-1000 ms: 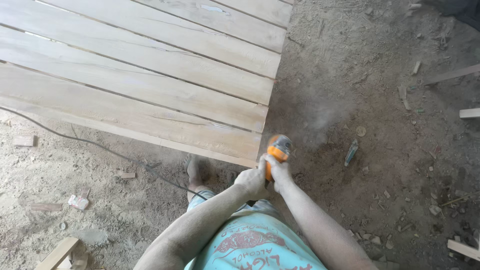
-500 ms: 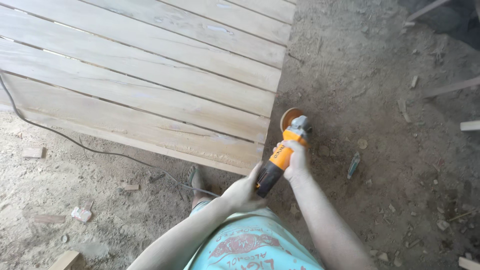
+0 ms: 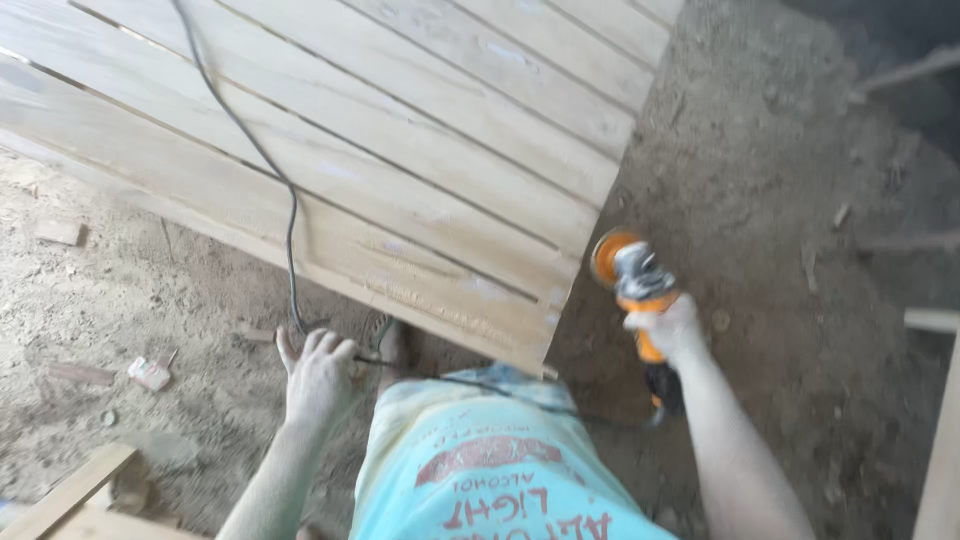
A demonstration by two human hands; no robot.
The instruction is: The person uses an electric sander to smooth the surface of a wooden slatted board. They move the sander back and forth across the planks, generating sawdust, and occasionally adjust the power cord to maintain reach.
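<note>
My right hand (image 3: 668,328) grips the orange body of an angle grinder (image 3: 640,290), whose disc end points up toward the end of the pale wooden planks (image 3: 420,190). My left hand (image 3: 318,372) is off the tool, down at the left, fingers curled around the black power cord (image 3: 285,215). The cord runs from that hand up across the planks and also across my shirt toward the grinder. The picture is blurred by motion.
Sawdust-covered dirt floor (image 3: 780,240) lies all around. Wood offcuts (image 3: 70,495) sit at bottom left, a light board (image 3: 940,470) at the right edge, and small scraps (image 3: 150,374) on the ground at left.
My left hand has let go of the grinder and moved left to the cord. The cord now lies over the planks. The right hand alone carries the grinder, shifted right. The view has swung.
</note>
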